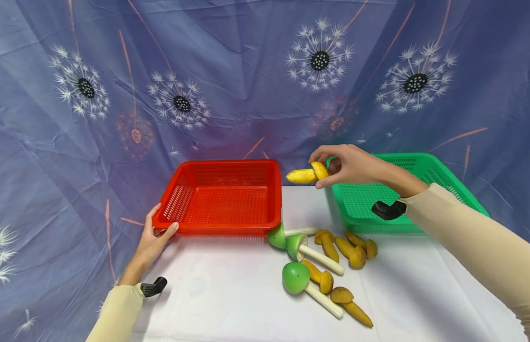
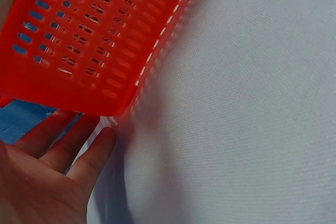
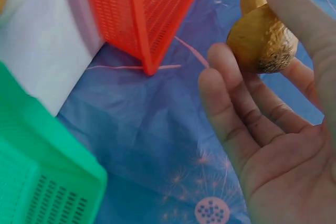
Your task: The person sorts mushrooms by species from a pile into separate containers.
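Observation:
My right hand [image 1: 354,164] pinches a yellow toy mushroom [image 1: 302,176] by its cap, in the air between the two baskets. Its stem points left in the head view. The right wrist view shows the mushroom's cap [image 3: 260,40] between thumb and fingers. At the near left corner of the red plastic basket [image 1: 231,232], my left hand [image 1: 150,244] rests with its thumb by the rim. Seen from the left wrist, its fingers [image 2: 86,163] are fairly straight at the basket's corner. The red basket holds nothing visible.
A green plastic basket [image 1: 453,183] stands at the right, partly hidden by my right arm. Between and before the baskets, green-capped toy mushrooms [image 1: 296,278] and several brownish-yellow ones [image 1: 356,256] lie on the white tabletop [image 1: 222,294]. A blue dandelion-print cloth [image 1: 248,71] hangs behind.

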